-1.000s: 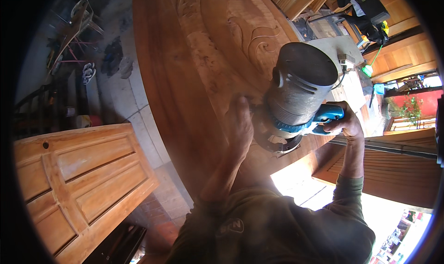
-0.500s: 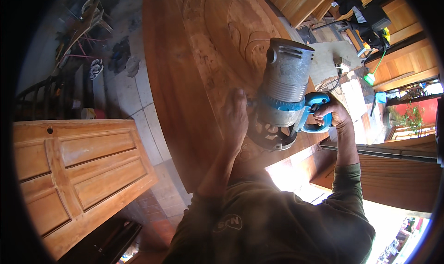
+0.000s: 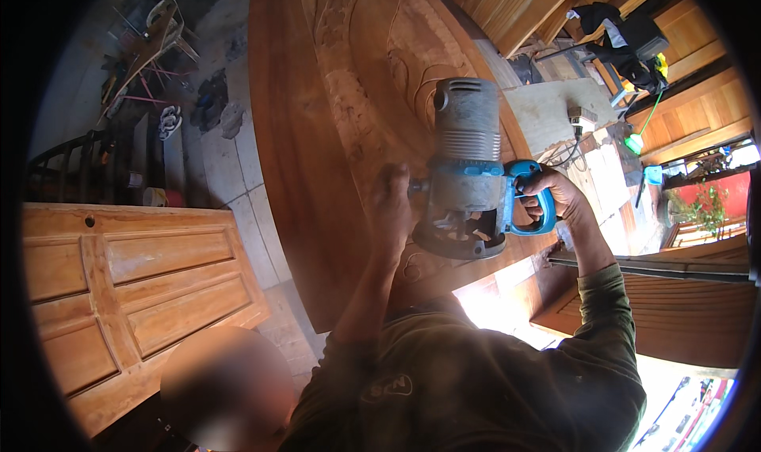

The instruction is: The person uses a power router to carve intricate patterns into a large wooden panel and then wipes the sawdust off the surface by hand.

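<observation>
A grey and blue plunge router stands upright on a large brown wooden panel carved with curving relief. My right hand is wrapped round the router's blue loop handle on its right side. Against the router's left side, at its side knob, my left hand is closed, its fingers partly in shadow. The round open base rests over the near part of the panel; the cutter cannot be made out. Carved scrolls and a rough strip show beyond the router.
On the left lies a panelled wooden door. A chair and sandals are on the tiled floor beyond. At right, a power socket box with a cord sits near the panel. A blurred round shape is at lower left.
The router and both hands have shifted slightly left over the panel, the router now looking more upright. A blurred round shape has come in at lower left.
</observation>
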Demonstrator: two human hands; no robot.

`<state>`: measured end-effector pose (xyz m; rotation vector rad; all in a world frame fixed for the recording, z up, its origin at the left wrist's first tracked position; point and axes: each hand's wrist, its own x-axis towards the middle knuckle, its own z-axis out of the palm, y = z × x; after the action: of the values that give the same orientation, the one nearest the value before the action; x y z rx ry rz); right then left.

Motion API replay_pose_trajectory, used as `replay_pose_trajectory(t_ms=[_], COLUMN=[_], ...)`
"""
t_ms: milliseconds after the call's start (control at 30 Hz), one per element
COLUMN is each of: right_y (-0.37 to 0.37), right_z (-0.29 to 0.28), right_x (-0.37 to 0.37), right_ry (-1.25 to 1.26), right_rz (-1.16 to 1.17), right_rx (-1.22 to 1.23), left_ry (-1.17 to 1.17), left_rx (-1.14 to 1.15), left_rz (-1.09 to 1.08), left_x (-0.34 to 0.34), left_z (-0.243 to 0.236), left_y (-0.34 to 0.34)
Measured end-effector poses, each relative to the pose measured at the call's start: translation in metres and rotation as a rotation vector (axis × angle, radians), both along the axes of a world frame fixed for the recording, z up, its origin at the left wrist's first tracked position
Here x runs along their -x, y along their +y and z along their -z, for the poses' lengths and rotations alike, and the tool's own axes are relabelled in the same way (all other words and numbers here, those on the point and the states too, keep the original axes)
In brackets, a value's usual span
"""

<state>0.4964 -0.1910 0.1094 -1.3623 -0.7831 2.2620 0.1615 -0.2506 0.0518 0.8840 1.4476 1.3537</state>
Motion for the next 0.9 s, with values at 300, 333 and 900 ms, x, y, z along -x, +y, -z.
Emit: replay_pose_trajectory(t_ms=[300,333,900], right_y=[0.012,0.012,0.026], right_z=[0.028,0.032,0.065], right_x=[-0.006,-0.007,-0.008], right_ry=[0.107,0.131,0.166], right_rz=[-0.001,-0.008,0.051], right_rx=[0.119,0.132,0.243], left_ry=[-0.121,-0.126,-0.139], left_rx=[0.227,0.249,0.233], left_rz=[-0.032,-0.047,-0.039], left_x=[-0.003,-0.003,-0.002], left_z=[-0.013,-0.012,-0.004], left_y=[0.006,0.007,0.027])
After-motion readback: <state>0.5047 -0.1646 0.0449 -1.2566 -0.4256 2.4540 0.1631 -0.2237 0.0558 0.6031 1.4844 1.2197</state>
